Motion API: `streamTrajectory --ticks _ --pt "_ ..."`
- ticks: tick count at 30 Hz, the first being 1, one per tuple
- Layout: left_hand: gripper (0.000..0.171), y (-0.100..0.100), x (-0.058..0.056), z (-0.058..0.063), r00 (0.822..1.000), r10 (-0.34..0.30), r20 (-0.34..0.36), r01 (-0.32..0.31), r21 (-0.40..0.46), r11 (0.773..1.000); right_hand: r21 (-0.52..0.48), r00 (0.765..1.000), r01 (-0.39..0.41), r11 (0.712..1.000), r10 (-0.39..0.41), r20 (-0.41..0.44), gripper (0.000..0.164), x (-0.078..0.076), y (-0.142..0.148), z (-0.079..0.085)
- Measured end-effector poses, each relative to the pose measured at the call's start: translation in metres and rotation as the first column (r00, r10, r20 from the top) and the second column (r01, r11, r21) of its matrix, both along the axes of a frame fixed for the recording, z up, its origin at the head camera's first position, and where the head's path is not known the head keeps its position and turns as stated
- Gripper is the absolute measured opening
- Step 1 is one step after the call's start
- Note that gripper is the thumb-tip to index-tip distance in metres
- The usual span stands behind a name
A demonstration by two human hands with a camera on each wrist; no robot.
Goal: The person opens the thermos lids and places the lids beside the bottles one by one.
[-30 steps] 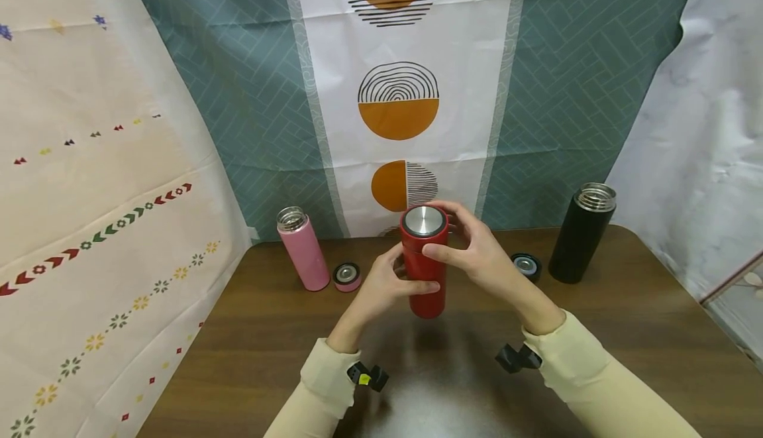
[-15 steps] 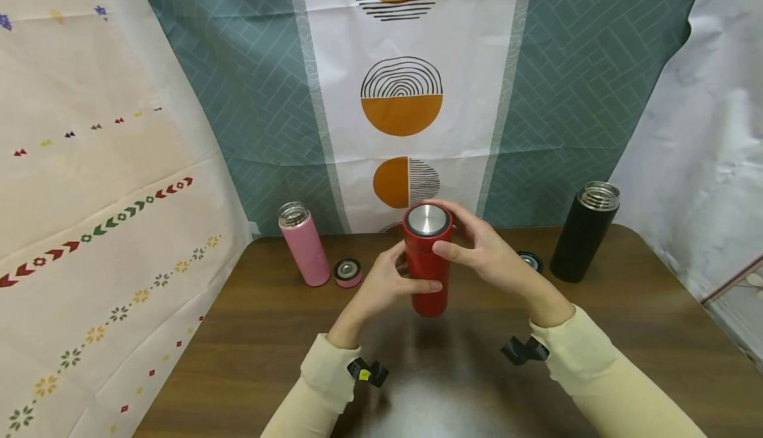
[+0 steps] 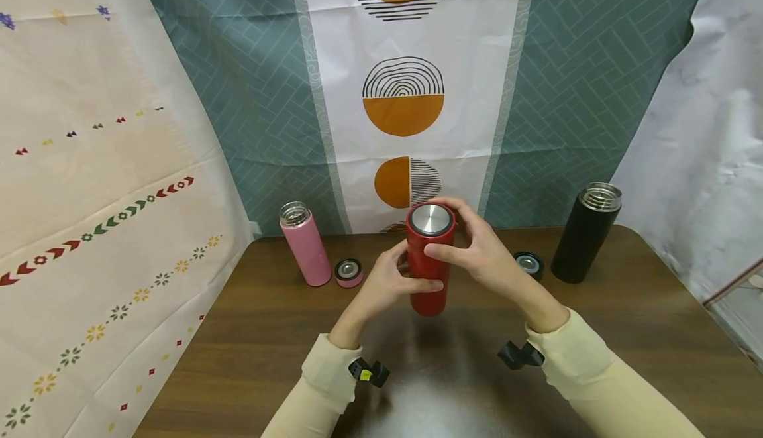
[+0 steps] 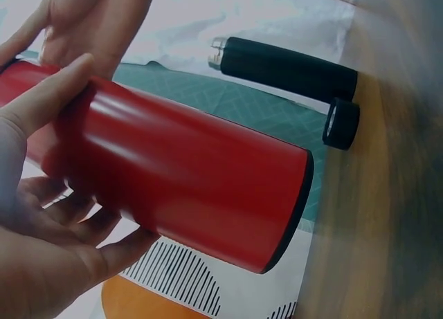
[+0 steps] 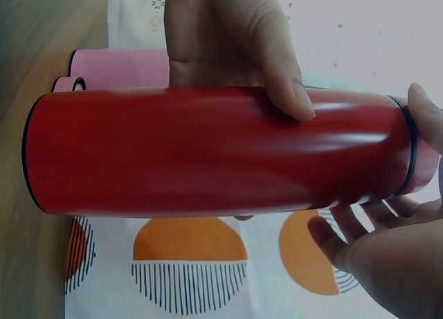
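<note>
A red thermos bottle (image 3: 428,303) stands upright between my hands, its base raised over the table. Its capped lid (image 3: 432,219) has a brushed-metal top with a dark ring. My left hand (image 3: 384,285) grips the middle of the body, thumb across the near side. My right hand (image 3: 483,259) holds the lid end, its thumb on the near side just under the rim and its fingers round behind. In the right wrist view a dark seam (image 5: 408,146) runs between lid and body, with the right fingertips at it.
Back left on the wooden table (image 3: 250,358) stands an uncapped pink thermos bottle (image 3: 306,252), its lid (image 3: 348,272) beside it. An uncapped black thermos bottle (image 3: 584,239) and its lid (image 3: 528,264) stand back right. Patterned cloth (image 3: 393,40) hangs behind.
My right hand swung rightward round the lid, then came back left, so its thumb is again near the front. The left hand keeps its grip on the body.
</note>
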State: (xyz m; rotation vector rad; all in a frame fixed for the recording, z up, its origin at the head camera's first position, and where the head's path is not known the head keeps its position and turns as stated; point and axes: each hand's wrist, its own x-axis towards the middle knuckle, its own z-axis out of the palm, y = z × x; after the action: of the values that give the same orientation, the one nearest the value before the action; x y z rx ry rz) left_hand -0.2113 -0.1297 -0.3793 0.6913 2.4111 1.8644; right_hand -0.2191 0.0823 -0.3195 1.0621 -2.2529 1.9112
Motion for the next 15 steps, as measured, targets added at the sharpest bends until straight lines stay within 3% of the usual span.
streamTrajectory --ticks 5,8,15 --pt "0.06 -0.0007 0.0002 -0.0008 1.0 0.001 0.001 -0.001 -0.01 1.0 0.009 0.991 -0.13 0.991 0.129 0.04 0.067 -0.0027 0.0046 0.0005" --pt "0.06 -0.0012 0.0007 -0.0007 1.0 -0.005 0.007 0.005 -0.012 1.0 0.011 0.984 -0.168 0.986 0.167 0.053 0.068 -0.0039 0.0062 0.0015" --pt "0.061 0.0003 0.0001 0.0002 1.0 0.002 0.002 -0.002 0.008 1.0 0.02 0.995 -0.091 0.996 0.091 0.033 0.074 -0.0029 0.0043 0.0022"
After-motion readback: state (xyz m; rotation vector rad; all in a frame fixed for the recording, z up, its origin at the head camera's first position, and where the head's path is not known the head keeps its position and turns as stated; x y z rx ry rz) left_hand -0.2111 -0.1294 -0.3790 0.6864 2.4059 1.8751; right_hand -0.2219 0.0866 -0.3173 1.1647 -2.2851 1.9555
